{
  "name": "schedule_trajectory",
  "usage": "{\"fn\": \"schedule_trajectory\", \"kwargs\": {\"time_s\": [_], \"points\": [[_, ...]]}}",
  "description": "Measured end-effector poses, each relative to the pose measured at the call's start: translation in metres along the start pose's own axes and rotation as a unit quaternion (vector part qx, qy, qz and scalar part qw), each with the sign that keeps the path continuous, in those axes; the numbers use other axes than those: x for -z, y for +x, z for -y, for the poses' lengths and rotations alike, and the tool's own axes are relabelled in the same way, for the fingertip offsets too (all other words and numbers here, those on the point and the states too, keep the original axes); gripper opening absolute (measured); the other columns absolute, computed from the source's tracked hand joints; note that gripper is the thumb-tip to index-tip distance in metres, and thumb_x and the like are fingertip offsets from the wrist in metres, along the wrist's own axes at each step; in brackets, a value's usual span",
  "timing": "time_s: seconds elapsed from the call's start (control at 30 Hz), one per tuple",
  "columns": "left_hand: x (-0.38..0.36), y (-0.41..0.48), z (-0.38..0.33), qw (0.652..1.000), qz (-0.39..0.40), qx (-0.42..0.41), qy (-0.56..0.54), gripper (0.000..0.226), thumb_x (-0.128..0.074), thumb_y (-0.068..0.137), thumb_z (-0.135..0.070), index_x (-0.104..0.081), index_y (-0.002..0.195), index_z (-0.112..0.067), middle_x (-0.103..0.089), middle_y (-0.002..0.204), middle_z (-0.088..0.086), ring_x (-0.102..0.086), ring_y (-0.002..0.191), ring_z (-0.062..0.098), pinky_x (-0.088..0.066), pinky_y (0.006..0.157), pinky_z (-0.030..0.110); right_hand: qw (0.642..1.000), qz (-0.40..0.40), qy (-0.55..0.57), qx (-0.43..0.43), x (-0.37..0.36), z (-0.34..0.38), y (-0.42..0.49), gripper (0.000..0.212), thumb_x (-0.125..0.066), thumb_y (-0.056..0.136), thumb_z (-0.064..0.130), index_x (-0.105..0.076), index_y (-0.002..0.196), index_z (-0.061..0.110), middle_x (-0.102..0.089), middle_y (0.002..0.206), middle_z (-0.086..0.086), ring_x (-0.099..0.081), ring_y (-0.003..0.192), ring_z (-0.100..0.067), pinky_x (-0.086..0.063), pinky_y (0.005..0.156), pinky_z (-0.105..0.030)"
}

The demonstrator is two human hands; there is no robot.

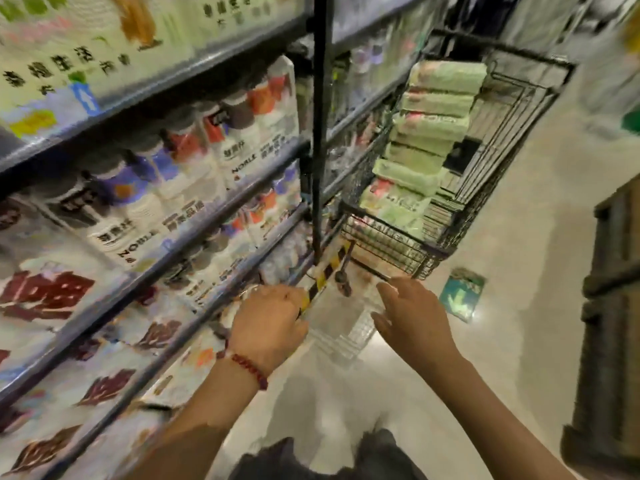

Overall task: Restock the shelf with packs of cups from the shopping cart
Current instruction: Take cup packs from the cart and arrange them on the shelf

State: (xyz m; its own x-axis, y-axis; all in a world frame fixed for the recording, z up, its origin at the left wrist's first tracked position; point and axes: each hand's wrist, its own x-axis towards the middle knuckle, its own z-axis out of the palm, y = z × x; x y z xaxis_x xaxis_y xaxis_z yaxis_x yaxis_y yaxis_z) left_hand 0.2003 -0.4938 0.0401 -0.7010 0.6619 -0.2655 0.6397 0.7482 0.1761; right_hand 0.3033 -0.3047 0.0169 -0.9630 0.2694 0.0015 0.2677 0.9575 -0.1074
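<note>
Several pale green, film-wrapped packs (436,123), presumably the cups, stood stacked high in the black wire shopping cart (512,140) in the head view, well ahead of both hands. They looked light and a little squashy with slick wrap, so taking one pack round its middle from both sides seemed safest. The right hand (414,318) reached out empty, fingers spread. The left hand (268,323) curled near the grey metal shelf (173,81); blur hid whether it held anything.
</note>
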Motion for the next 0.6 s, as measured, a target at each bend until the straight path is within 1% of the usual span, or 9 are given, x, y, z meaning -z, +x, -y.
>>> {"fn": "schedule_trajectory", "kwargs": {"time_s": [0.03, 0.1, 0.17, 0.27, 0.33, 0.4, 0.53, 0.6], "points": [[-0.006, 0.011, -0.020, 1.000, 0.008, -0.011, 0.002, 0.040, -0.048, 0.086, -0.036, -0.054, 0.121, -0.016, -0.059, 0.119, 0.008, -0.053, 0.112, 0.030, -0.048, 0.087, 0.038, 1.000, 0.004, 0.002, -0.012, -0.003, -0.022, -0.008, 0.039, -0.085, 0.056, 0.022, -0.068, 0.088, 0.008, -0.066, 0.082, -0.012, -0.063, 0.071, -0.034, -0.051, 0.055, -0.035], [-0.016, 0.036, -0.064, 0.999, 0.024, -0.020, 0.002, 0.047, -0.048, 0.086, -0.035, -0.050, 0.130, -0.019, -0.057, 0.124, 0.006, -0.053, 0.115, 0.028, -0.047, 0.090, 0.036, 0.999, 0.011, -0.003, -0.034, -0.007, -0.068, -0.020, 0.036, -0.086, 0.053, 0.025, -0.069, 0.082, 0.012, -0.066, 0.079, -0.009, -0.064, 0.069, -0.031, -0.052, 0.053, -0.033], [-0.023, 0.067, -0.109, 0.999, 0.034, -0.028, -0.002, 0.048, -0.047, 0.087, -0.036, -0.047, 0.134, -0.024, -0.055, 0.129, 0.002, -0.052, 0.117, 0.025, -0.046, 0.093, 0.034, 0.998, 0.009, -0.024, -0.054, -0.006, -0.115, -0.025, 0.040, -0.089, 0.047, 0.030, -0.070, 0.079, 0.014, -0.067, 0.076, -0.008, -0.065, 0.065, -0.029, -0.052, 0.049, -0.033], [-0.028, 0.116, -0.171, 0.999, 0.016, -0.046, -0.018, 0.052, -0.040, 0.085, -0.041, -0.048, 0.133, -0.023, -0.053, 0.133, 0.002, -0.051, 0.120, 0.024, -0.046, 0.096, 0.037, 0.995, -0.004, -0.030, -0.091, -0.005, -0.185, -0.018, 0.044, -0.091, 0.045, 0.030, -0.072, 0.081, 0.013, -0.070, 0.079, -0.009, -0.067, 0.066, -0.029, -0.053, 0.051, -0.032], [-0.027, 0.145, -0.202, 0.998, 0.006, -0.051, -0.023, 0.051, -0.045, 0.090, -0.042, -0.041, 0.138, -0.026, -0.049, 0.137, -0.002, -0.047, 0.124, 0.020, -0.043, 0.098, 0.033, 0.994, -0.007, -0.026, -0.106, -0.002, -0.222, -0.010, 0.044, -0.091, 0.045, 0.031, -0.072, 0.081, 0.013, -0.070, 0.080, -0.008, -0.067, 0.067, -0.028, -0.053, 0.053, -0.031], [-0.026, 0.172, -0.228, 0.998, 0.002, -0.054, -0.025, 0.049, -0.048, 0.090, -0.043, -0.042, 0.136, -0.027, -0.051, 0.133, -0.005, -0.048, 0.122, 0.018, -0.041, 0.095, 0.030, 0.994, -0.005, -0.020, -0.107, 0.002, -0.252, -0.001, 0.046, -0.091, 0.044, 0.031, -0.071, 0.081, 0.012, -0.070, 0.080, -0.008, -0.066, 0.067, -0.028, -0.051, 0.052, -0.029], [-0.025, 0.229, -0.261, 0.998, 0.008, -0.061, -0.029, 0.036, -0.051, 0.087, -0.041, -0.050, 0.121, -0.030, -0.057, 0.118, -0.009, -0.054, 0.108, 0.013, -0.046, 0.083, 0.028, 0.994, -0.012, -0.019, -0.107, 0.008, -0.301, 0.034, 0.047, -0.091, 0.043, 0.034, -0.071, 0.080, 0.013, -0.069, 0.079, -0.007, -0.066, 0.066, -0.027, -0.052, 0.051, -0.031], [-0.024, 0.257, -0.271, 0.998, 0.006, -0.059, -0.024, 0.039, -0.049, 0.087, -0.041, -0.049, 0.125, -0.030, -0.057, 0.118, -0.009, -0.054, 0.108, 0.012, -0.047, 0.084, 0.027, 0.995, -0.012, -0.025, -0.098, 0.008, -0.324, 0.058, 0.045, -0.090, 0.044, 0.033, -0.070, 0.079, 0.013, -0.068, 0.078, -0.006, -0.066, 0.066, -0.027, -0.052, 0.052, -0.031]]}}
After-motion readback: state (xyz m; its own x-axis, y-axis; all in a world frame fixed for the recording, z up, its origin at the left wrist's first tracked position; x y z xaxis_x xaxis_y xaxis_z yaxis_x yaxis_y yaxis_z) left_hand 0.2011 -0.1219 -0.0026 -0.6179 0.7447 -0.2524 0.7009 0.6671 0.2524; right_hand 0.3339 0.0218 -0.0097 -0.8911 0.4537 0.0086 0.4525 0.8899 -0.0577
